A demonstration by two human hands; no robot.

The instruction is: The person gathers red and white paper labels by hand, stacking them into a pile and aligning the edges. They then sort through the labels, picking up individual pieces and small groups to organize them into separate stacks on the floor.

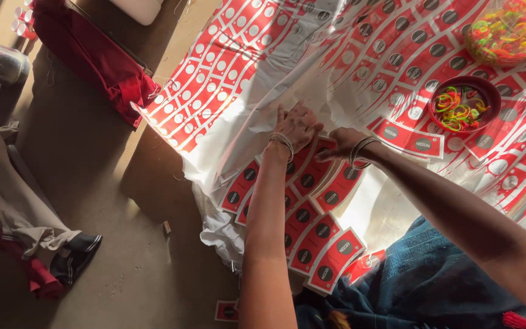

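**Pressing down on the fanned red labels**

Both hands meet at the head of a fan of red label strips (312, 225) — left hand (296, 125) flat, fingers spread, on the white sheet (238, 122); right hand (343, 141) pinching a strip's top. The strips run back toward the person.

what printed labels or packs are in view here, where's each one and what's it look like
Cut labels: curved red pieces with white edges and dark round spots, fanned under the left hand and right hand.
Uncut printed sheets: red and white, spread beyond the hands.
Clear bag: top right, holding coloured rubber bands.
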